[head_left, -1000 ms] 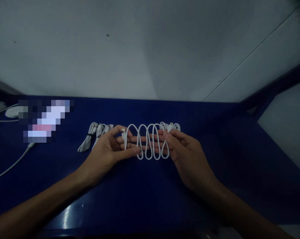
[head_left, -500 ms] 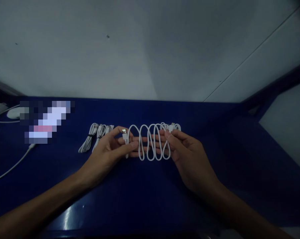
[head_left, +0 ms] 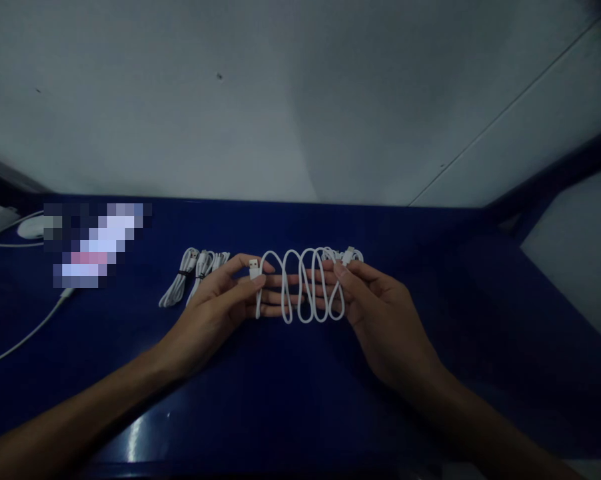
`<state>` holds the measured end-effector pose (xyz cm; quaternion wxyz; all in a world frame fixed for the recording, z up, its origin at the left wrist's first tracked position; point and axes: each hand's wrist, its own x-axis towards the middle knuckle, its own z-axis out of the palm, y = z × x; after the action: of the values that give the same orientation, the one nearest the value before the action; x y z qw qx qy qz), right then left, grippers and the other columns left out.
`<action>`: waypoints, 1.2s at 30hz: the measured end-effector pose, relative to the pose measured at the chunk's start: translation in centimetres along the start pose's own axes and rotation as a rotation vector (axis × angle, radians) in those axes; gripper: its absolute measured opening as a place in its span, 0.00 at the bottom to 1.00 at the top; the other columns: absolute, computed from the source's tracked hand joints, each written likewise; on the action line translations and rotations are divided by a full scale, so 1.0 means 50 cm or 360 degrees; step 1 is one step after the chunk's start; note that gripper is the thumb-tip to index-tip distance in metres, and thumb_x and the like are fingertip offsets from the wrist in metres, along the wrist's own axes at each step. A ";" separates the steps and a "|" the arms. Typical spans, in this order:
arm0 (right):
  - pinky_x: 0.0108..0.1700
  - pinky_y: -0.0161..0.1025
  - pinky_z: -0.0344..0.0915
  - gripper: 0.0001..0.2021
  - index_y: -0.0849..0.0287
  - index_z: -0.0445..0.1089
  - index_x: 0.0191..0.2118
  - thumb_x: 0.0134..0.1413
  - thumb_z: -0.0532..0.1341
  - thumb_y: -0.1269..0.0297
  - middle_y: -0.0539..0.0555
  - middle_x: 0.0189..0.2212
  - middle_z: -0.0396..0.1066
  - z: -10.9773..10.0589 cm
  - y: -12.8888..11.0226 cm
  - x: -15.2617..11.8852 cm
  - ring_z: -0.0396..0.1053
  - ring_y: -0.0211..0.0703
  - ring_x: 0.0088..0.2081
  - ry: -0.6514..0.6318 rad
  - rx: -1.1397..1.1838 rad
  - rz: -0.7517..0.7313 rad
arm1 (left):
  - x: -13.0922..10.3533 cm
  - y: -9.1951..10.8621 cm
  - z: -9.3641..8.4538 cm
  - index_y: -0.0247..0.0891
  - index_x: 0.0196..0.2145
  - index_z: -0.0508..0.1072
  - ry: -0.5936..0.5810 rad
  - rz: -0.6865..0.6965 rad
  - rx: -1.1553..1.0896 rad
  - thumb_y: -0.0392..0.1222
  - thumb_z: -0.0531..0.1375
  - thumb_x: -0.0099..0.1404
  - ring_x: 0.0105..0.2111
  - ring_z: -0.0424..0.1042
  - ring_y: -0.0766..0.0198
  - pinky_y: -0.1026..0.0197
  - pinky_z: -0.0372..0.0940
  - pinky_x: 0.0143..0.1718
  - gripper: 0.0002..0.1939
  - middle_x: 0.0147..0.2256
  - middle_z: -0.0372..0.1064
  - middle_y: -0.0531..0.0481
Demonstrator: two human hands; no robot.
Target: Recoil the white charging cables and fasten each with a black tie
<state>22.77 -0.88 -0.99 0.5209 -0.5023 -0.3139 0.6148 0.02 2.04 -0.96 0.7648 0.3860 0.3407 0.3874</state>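
Both the left grip [head_left: 220,293] and right grip [head_left: 378,297] pinch the looped white cable [head_left: 305,321], its coils spread between them and a plug near each thumb. Just beyond the left grip, tied cable bundles [head_left: 178,283] lie partly hidden behind the fingers; more coiled cable [head_left: 359,256] shows behind the right. Well left of the left grip, a pixelated bright object [head_left: 98,247] sits beside a white lead [head_left: 65,293]. Beyond both, the bench [head_left: 260,400] ends at a pale wall [head_left: 260,120]; blue surface stretches rightward and nearer than the grips.
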 end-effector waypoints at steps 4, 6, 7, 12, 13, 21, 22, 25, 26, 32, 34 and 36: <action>0.58 0.53 0.80 0.13 0.55 0.84 0.50 0.68 0.72 0.53 0.60 0.52 0.83 0.000 -0.001 0.000 0.83 0.56 0.53 0.0005 -0.0017 0.0010 | 0.002 -0.001 0.003 0.36 0.54 0.77 0.0022 0.0031 0.0051 0.41 0.64 0.79 0.52 0.85 0.45 0.45 0.79 0.56 0.10 0.57 0.81 0.34; 0.58 0.53 0.80 0.14 0.55 0.84 0.51 0.68 0.72 0.53 0.60 0.53 0.83 0.000 -0.002 0.000 0.83 0.56 0.54 0.0000 -0.0016 0.0018 | 0.003 -0.002 0.003 0.36 0.56 0.78 0.0037 0.0042 0.0054 0.41 0.64 0.79 0.51 0.85 0.45 0.44 0.79 0.56 0.11 0.58 0.81 0.34; 0.58 0.54 0.80 0.14 0.54 0.84 0.52 0.68 0.72 0.52 0.60 0.53 0.83 -0.001 -0.001 0.000 0.82 0.57 0.54 -0.0003 -0.0010 0.0016 | 0.003 -0.002 0.003 0.37 0.56 0.78 0.0040 0.0042 0.0057 0.41 0.64 0.79 0.51 0.85 0.45 0.44 0.79 0.56 0.12 0.58 0.81 0.35; 0.58 0.54 0.81 0.13 0.53 0.84 0.51 0.68 0.72 0.53 0.59 0.54 0.82 -0.001 0.001 0.000 0.81 0.58 0.57 0.0020 0.0022 -0.0015 | 0.003 -0.002 -0.001 0.37 0.56 0.79 0.0027 0.0050 0.0062 0.41 0.64 0.79 0.53 0.84 0.44 0.44 0.79 0.57 0.12 0.58 0.80 0.35; 0.59 0.54 0.80 0.13 0.53 0.84 0.51 0.67 0.73 0.54 0.59 0.54 0.83 0.000 0.001 -0.001 0.81 0.58 0.57 0.0027 0.0031 -0.0013 | 0.002 -0.002 -0.002 0.37 0.56 0.79 0.0031 0.0048 0.0062 0.41 0.64 0.79 0.54 0.84 0.43 0.44 0.79 0.57 0.12 0.58 0.80 0.35; 0.62 0.54 0.78 0.14 0.54 0.84 0.51 0.67 0.73 0.53 0.59 0.55 0.82 0.002 -0.002 -0.002 0.81 0.56 0.57 0.0028 0.0048 0.0001 | 0.000 -0.003 -0.002 0.38 0.57 0.79 0.0044 0.0037 0.0074 0.41 0.62 0.80 0.57 0.82 0.44 0.44 0.77 0.60 0.12 0.60 0.79 0.35; 0.62 0.54 0.78 0.14 0.54 0.84 0.51 0.67 0.73 0.53 0.59 0.55 0.82 0.001 -0.002 -0.001 0.81 0.56 0.57 0.0023 0.0047 0.0000 | -0.001 -0.003 -0.002 0.38 0.57 0.79 0.0042 0.0039 0.0076 0.41 0.62 0.80 0.57 0.82 0.43 0.44 0.78 0.59 0.12 0.61 0.78 0.35; 0.60 0.55 0.79 0.14 0.54 0.84 0.51 0.66 0.74 0.53 0.60 0.55 0.82 -0.001 -0.001 0.000 0.81 0.58 0.57 0.0017 0.0040 -0.0008 | -0.002 -0.005 -0.004 0.38 0.57 0.79 0.0047 0.0046 0.0076 0.41 0.62 0.80 0.57 0.82 0.43 0.44 0.78 0.59 0.12 0.61 0.78 0.35; 0.60 0.55 0.80 0.14 0.54 0.84 0.51 0.66 0.74 0.54 0.60 0.55 0.82 -0.001 0.000 0.000 0.81 0.58 0.57 0.0017 0.0039 -0.0009 | -0.002 -0.005 -0.004 0.38 0.57 0.79 0.0047 0.0046 0.0073 0.41 0.62 0.80 0.57 0.82 0.43 0.43 0.77 0.60 0.12 0.61 0.78 0.35; 0.57 0.52 0.82 0.14 0.55 0.84 0.49 0.64 0.75 0.53 0.59 0.54 0.83 0.005 0.001 0.000 0.81 0.58 0.57 0.0067 0.0079 0.0000 | 0.000 -0.001 0.002 0.35 0.55 0.80 0.0095 0.0014 0.0044 0.42 0.63 0.79 0.56 0.82 0.42 0.40 0.75 0.62 0.11 0.59 0.80 0.35; 0.55 0.51 0.82 0.14 0.55 0.84 0.49 0.64 0.75 0.53 0.59 0.53 0.83 0.006 0.000 0.001 0.81 0.58 0.56 0.0080 0.0077 0.0010 | 0.000 0.001 0.004 0.36 0.55 0.80 0.0110 0.0004 0.0049 0.42 0.64 0.79 0.57 0.82 0.42 0.40 0.75 0.63 0.12 0.59 0.80 0.36; 0.55 0.50 0.82 0.14 0.55 0.84 0.49 0.65 0.75 0.53 0.60 0.53 0.83 0.006 -0.002 0.001 0.82 0.58 0.55 0.0075 0.0072 0.0008 | 0.000 0.003 0.006 0.36 0.55 0.80 0.0120 0.0000 0.0060 0.41 0.65 0.78 0.57 0.82 0.43 0.41 0.75 0.63 0.12 0.59 0.80 0.36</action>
<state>22.52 -0.77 -0.83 0.5377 -0.5055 -0.2863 0.6110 0.22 1.99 -0.67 0.7440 0.3855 0.3764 0.3951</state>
